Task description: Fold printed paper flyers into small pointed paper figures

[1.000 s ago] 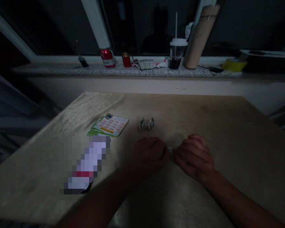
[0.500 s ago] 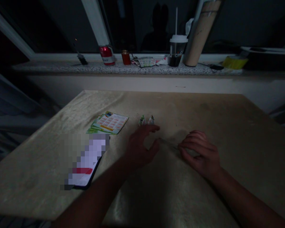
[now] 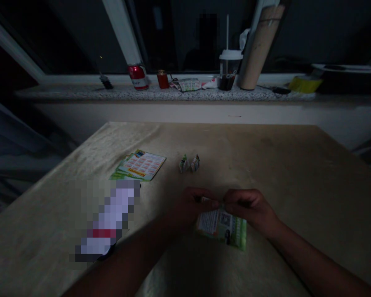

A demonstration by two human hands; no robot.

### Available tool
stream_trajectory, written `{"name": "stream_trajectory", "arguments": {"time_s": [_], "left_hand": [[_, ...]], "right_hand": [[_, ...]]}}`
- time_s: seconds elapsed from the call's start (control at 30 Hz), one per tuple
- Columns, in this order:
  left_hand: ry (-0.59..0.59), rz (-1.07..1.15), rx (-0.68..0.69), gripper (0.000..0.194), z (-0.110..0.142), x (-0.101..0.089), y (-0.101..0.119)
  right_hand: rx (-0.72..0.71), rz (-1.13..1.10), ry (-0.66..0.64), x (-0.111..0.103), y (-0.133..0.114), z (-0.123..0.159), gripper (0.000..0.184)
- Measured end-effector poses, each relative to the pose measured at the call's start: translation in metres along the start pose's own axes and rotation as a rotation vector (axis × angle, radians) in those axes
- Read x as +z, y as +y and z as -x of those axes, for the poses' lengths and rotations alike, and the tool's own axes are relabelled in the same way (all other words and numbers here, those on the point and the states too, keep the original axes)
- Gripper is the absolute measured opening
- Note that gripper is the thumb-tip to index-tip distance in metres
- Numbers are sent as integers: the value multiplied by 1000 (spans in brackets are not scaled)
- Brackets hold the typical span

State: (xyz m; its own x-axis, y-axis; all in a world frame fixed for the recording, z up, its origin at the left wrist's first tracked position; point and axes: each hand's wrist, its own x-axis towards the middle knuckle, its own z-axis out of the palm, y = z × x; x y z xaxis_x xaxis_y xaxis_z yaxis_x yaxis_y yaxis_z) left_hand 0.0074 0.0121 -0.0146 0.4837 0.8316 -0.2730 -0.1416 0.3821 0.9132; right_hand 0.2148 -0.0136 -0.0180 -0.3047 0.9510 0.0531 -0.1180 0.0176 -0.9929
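Between my two hands, above the near middle of the table, is a thin green-and-white printed sheet (image 3: 224, 231) with a QR code and small text. I cannot tell whether it is a card or a flat packet. My left hand (image 3: 196, 206) pinches its upper left edge, with the thumb on top. My right hand (image 3: 250, 208) is closed at its upper right edge, fingertips close to the left thumb. Just beyond them stand two small folded printed pieces, a left one (image 3: 183, 164) and a right one (image 3: 195, 163). A fanned stack of similar printed sheets (image 3: 145, 165) lies farther left.
A phone (image 3: 111, 218), lit and partly blurred, lies left of my left forearm. Along the windowsill (image 3: 111, 94) stand a red can (image 3: 138, 77), a small red jar (image 3: 162, 79), a crumpled wrapper (image 3: 187, 85), a lidded cup with straw (image 3: 229, 70) and a cardboard tube (image 3: 261, 49).
Half a second ago my left hand was spread apart, and my right pinched something thin seen nearly edge-on. Now both hands are close together and the sheet's printed face shows below them.
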Motion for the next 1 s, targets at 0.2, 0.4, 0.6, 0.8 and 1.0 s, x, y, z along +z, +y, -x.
{"name": "stream_trajectory", "arguments": {"time_s": [0.2, 0.4, 0.6, 0.8, 1.0], "left_hand": [[62, 188, -48, 42, 0, 3, 3], [80, 211, -53, 44, 0, 1, 7], [173, 61, 28, 44, -1, -3, 1], [212, 27, 60, 40, -1, -6, -1], [147, -10, 92, 34, 0, -7, 0]], "right_hand": [[95, -177, 40, -6, 3, 1, 16], [83, -153, 113, -8, 7, -1, 18], [72, -109, 274, -9, 7, 0, 16], [86, -102, 317, -7, 1, 0, 18], [50, -140, 348, -8, 7, 1, 16]]}}
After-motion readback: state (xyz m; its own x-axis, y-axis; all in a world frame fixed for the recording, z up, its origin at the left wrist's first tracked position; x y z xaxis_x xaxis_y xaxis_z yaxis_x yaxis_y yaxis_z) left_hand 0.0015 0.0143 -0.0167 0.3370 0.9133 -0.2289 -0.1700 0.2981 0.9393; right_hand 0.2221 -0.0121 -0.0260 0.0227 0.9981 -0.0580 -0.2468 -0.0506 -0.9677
